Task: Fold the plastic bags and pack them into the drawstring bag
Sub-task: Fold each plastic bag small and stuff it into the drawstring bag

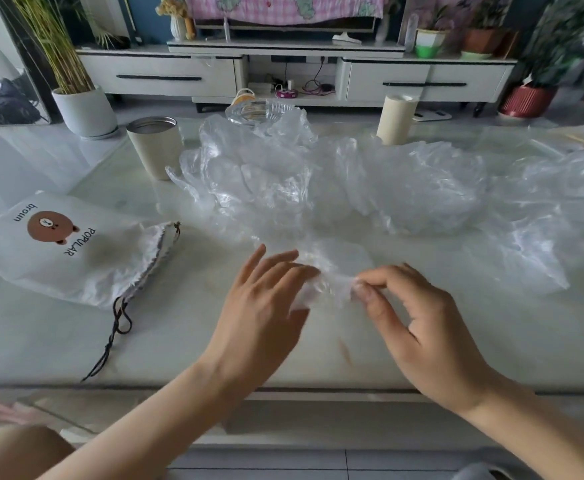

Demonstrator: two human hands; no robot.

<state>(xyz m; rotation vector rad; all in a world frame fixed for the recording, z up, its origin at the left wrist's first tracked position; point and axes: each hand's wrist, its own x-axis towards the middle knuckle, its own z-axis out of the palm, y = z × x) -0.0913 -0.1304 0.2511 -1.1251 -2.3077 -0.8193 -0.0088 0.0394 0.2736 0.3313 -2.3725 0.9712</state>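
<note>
White fabric drawstring bag (76, 258): on pale marble table (41, 341), left. Crumpled clear plastic bags (353, 188): centre to right. Beige cylindrical cup (153, 147): behind the bag.

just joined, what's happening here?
A person is working one clear plastic bag near the front of the table. The right hand pinches it; the left hand lies on it, fingers fairly straight. A heap of loose bags lies behind. The drawstring bag lies at left, no hand on it.

I see a low white TV cabinet (294, 74) along the far wall. Left of it stands a tall plant in a white pot (84, 112), right of it a red pot (528, 100), both on the glossy pale floor (24, 157).
</note>
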